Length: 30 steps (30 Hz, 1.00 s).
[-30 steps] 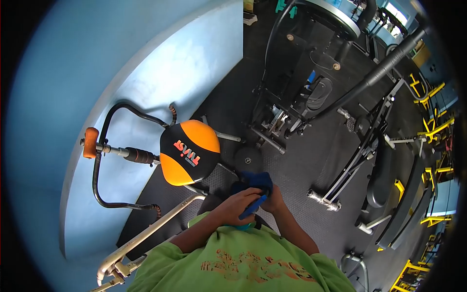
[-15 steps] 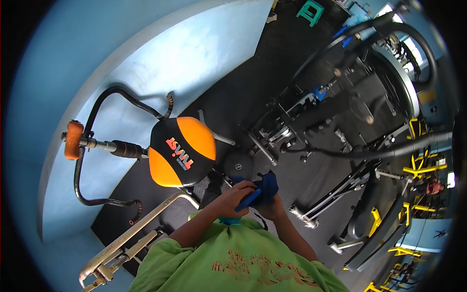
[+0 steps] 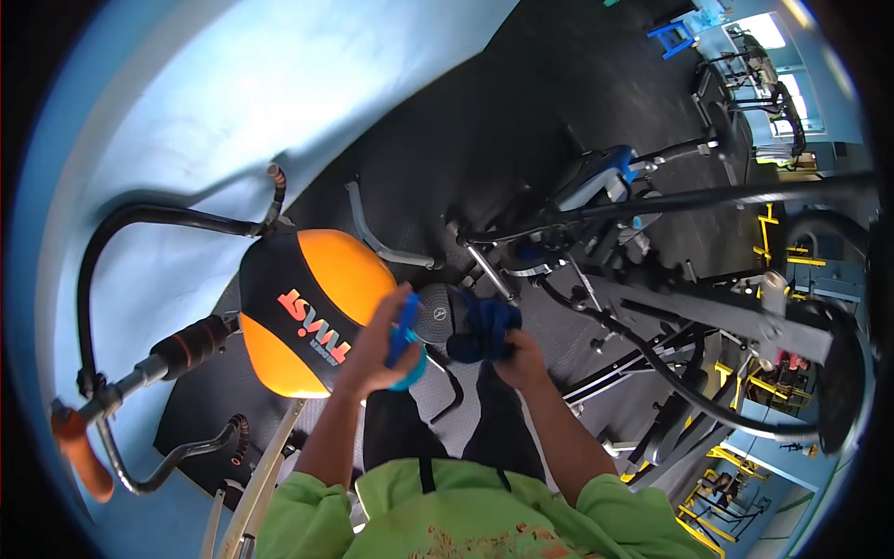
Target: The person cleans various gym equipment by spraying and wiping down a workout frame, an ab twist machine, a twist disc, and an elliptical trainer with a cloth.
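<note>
My left hand (image 3: 374,349) is wrapped round a blue and teal object (image 3: 404,354), perhaps a spray bottle, in front of the orange and black seat (image 3: 321,312) marked TWIST. Bunched in my right hand (image 3: 521,361) is a dark blue cloth (image 3: 484,329), held out over the floor. The two hands are apart. Between them and a little farther off lies a round dark disc or ball (image 3: 438,314) with a small emblem.
Black handlebars (image 3: 177,216) with an orange-tipped post (image 3: 84,452) stand at the left by the pale blue wall (image 3: 279,74). Exercise machines with long black bars (image 3: 736,193) fill the right. A cream metal frame (image 3: 265,475) rises at lower left.
My hands have moved apart, the left one toward the seat with the blue and teal object, the right one holding the cloth. The view has shifted, and the seat looks larger.
</note>
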Each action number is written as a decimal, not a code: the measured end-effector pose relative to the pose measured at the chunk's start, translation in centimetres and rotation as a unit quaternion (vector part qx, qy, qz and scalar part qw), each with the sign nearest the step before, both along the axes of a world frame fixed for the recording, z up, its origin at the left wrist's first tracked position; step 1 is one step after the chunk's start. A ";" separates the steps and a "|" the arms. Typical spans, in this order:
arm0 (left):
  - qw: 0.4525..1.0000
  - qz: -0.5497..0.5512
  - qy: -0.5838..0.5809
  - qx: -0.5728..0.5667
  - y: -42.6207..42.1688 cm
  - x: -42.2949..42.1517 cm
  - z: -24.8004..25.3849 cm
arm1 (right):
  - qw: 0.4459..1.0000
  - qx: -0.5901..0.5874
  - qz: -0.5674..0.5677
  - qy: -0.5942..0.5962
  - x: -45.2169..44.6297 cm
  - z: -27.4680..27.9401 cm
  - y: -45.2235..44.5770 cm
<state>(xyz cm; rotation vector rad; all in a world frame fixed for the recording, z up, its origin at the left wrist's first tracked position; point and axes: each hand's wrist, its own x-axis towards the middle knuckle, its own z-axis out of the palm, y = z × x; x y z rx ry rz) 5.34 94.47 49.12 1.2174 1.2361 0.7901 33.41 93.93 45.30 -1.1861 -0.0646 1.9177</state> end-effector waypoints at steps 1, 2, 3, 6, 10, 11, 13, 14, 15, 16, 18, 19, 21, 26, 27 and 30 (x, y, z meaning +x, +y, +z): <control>0.999 0.050 0.003 -0.002 1.4 -0.9 -3.0 | 1.000 -0.011 0.002 0.000 -0.1 -2.0 1.9; 0.995 0.100 0.009 -0.006 2.6 -1.7 -6.3 | 0.998 -0.027 0.013 -0.062 -0.2 -4.3 3.4; 0.991 0.127 0.027 -0.022 4.7 -2.7 -8.4 | 0.991 -0.043 0.025 -0.122 -0.3 -6.9 4.6; 0.945 0.250 0.055 0.203 12.2 -5.1 -16.4 | 0.985 0.034 0.095 -0.140 -2.2 -16.5 8.9; 0.904 0.270 0.153 0.294 21.3 -7.7 -26.6 | 0.977 0.108 0.125 -0.132 -5.6 -28.0 12.6; 0.909 0.262 0.175 0.274 22.6 -8.2 -28.6 | 0.977 0.113 0.139 -0.118 -5.8 -30.7 13.0; 0.901 0.262 0.201 0.280 25.2 -9.1 -33.1 | 0.985 0.048 0.159 -0.053 -7.5 -32.9 13.9; 0.890 0.273 0.201 0.304 25.9 -9.7 -35.3 | 0.983 0.073 0.141 -0.089 -9.4 -33.7 14.2; 0.855 0.197 0.351 0.328 25.2 -10.8 -37.2 | 0.979 0.101 0.125 -0.127 -10.7 -34.6 14.7; 0.827 0.154 0.430 0.327 25.5 -11.2 -36.8 | 0.979 0.091 0.132 -0.129 -11.4 -35.6 15.4; 0.825 0.149 0.439 0.323 25.9 -11.2 -36.4 | 0.922 0.150 0.267 -0.238 -14.3 -37.9 16.5; 0.838 0.168 0.411 0.319 26.1 -10.7 -35.7 | 0.815 0.214 0.375 -0.386 -14.9 -41.5 16.7; 0.869 0.209 0.342 0.290 26.1 -10.3 -34.2 | 0.763 0.155 0.471 -0.414 -19.0 -41.8 18.8; 0.887 0.354 0.183 0.235 27.1 -7.8 -32.4 | 0.469 0.387 0.419 -0.674 -29.8 -42.0 22.9; 0.885 0.365 0.183 0.224 26.9 -7.4 -32.5 | 0.373 0.369 0.401 -0.751 -33.2 -38.5 24.0; 0.876 0.400 0.169 0.211 27.0 -7.1 -32.7 | 0.267 0.306 0.363 -0.839 -37.9 -34.4 25.5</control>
